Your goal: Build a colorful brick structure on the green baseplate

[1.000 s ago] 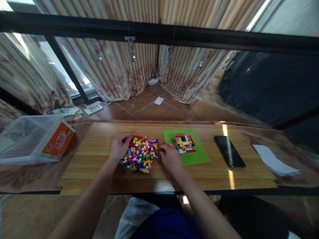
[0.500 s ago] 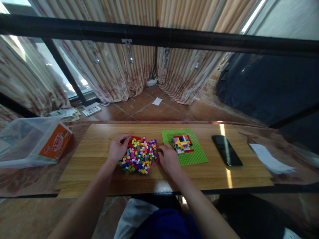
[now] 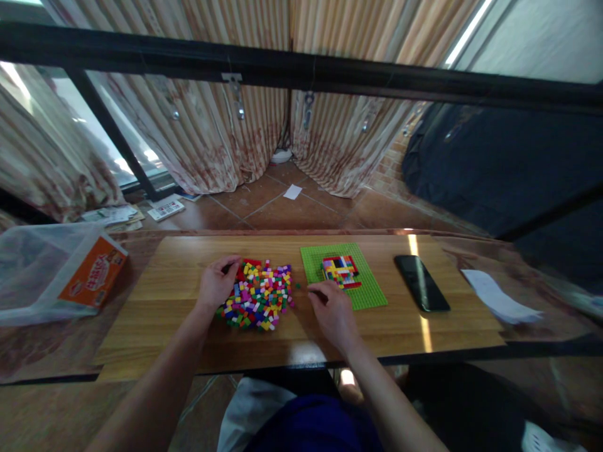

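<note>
Resting left hand (image 3: 215,287) at brick pile (image 3: 260,296), cannot tell if gripping any; holding right hand (image 3: 335,312) slightly parted near green brick (image 3: 298,285).

Before you is a wooden table (image 3: 155,314), striped by sunlight (image 3: 413,245) toward its right end. Beyond it, pleated, red-patterned beige curtains (image 3: 211,141) hang down to brown floor tiles (image 3: 259,204), behind a black horizontal bar (image 3: 277,67). Past the table's left end, a bright window (image 3: 87,129) shows; past its right, dark blue fabric (image 3: 494,163) hangs.
</note>
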Motion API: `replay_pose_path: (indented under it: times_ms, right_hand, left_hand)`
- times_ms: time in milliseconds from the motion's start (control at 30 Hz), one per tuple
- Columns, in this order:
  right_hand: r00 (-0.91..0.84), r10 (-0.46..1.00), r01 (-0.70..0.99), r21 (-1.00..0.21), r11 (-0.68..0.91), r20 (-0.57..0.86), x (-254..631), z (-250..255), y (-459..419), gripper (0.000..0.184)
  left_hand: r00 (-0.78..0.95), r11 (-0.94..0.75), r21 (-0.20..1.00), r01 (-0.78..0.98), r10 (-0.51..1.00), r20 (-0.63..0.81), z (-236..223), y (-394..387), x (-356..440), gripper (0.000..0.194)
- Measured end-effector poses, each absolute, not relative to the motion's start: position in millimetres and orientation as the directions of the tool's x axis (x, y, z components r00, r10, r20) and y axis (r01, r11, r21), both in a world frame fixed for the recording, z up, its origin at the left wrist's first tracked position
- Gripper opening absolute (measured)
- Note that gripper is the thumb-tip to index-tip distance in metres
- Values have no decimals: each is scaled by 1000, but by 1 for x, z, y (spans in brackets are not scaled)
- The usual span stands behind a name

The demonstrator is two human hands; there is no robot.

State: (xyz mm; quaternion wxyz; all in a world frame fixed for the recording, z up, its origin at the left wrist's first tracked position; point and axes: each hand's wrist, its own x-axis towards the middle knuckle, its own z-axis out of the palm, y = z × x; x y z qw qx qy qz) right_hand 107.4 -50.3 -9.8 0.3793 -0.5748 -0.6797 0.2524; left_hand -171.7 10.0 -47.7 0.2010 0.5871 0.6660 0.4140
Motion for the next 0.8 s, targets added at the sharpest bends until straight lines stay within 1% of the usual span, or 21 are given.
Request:
replay_pose_path:
  times_ms: [133,333,467,633,800]
  right_hand:
    - [22,962,567,-797,211,270,135,-10,-56,20]
    - [151,952,626,-771,115,265,174,-12,-47,24]
    - [174,954,676,-734,66,246,182,-11,-34,24]
    - [193,965,738,-674,-24,177,179,-12,-20,20]
    - [185,973,715,-698,-35,141,176,-9,-15,19]
  left_hand:
    - [-235,-36,799,601,947,219,-49,10,-172,33]
    - [-242,-28,803,595,947,213,-49,11,-171,32]
    - [-230,-29,799,600,951,207,-48,11,-172,33]
    - [-243,-21,803,596,948,206,-48,11,-172,33]
    - [-230,-35,804,594,950,211,-50,11,-173,33]
